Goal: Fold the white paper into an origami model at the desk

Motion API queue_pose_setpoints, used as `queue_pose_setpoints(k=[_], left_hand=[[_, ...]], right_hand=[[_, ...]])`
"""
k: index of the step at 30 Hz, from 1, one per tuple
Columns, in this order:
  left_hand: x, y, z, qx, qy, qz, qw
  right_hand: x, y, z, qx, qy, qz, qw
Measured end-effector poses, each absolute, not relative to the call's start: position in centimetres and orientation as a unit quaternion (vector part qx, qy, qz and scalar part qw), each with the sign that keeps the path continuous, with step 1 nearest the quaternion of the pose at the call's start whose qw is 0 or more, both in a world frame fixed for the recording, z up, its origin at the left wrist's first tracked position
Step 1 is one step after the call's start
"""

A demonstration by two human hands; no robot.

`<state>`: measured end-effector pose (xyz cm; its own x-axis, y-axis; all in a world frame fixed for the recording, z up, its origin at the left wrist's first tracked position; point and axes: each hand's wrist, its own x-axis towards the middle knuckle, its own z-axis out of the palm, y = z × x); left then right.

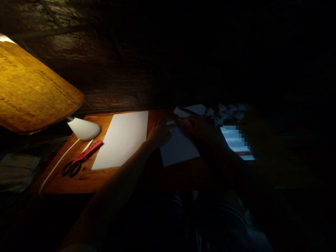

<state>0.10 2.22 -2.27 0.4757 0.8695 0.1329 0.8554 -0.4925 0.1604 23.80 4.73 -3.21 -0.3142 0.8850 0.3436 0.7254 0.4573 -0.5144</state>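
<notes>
In the dim middle of the table lies a sheet of paper (181,148), turned slightly askew. My left hand (159,133) rests at its upper left edge, fingers stretched out and lying flat. My right hand (194,126) is at the sheet's upper right, in deep shadow. Its fingers are too dark to make out, and so is anything in them. Behind the hands another piece of paper (196,109) lies near the table's far edge. Left of my left hand, a larger stack or sheet of white paper (124,138) lies in the lamplight.
A lamp with a yellow shade (36,91) and white base (85,129) stands at the left, its cord (56,162) trailing off the table. Black-handled scissors (72,168) lie by a red perforated strip (89,151). A lit screen (233,141) and crumpled pieces (229,112) are at the right.
</notes>
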Motion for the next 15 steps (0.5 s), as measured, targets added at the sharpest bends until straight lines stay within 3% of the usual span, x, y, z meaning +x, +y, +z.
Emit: queue_pose_setpoints(k=[6,15], left_hand=[[0.1,2.4,-2.3,0.873,0.479,0.09,0.028],[0.2,2.8,-2.5,0.879,0.465,0.1,0.048]], right_hand=[[23.9,4.2,-2.8,-0.44,-0.833,0.122,0.311],[24.9,5.1,-2.5,-0.368,-0.89,0.124,0.24]])
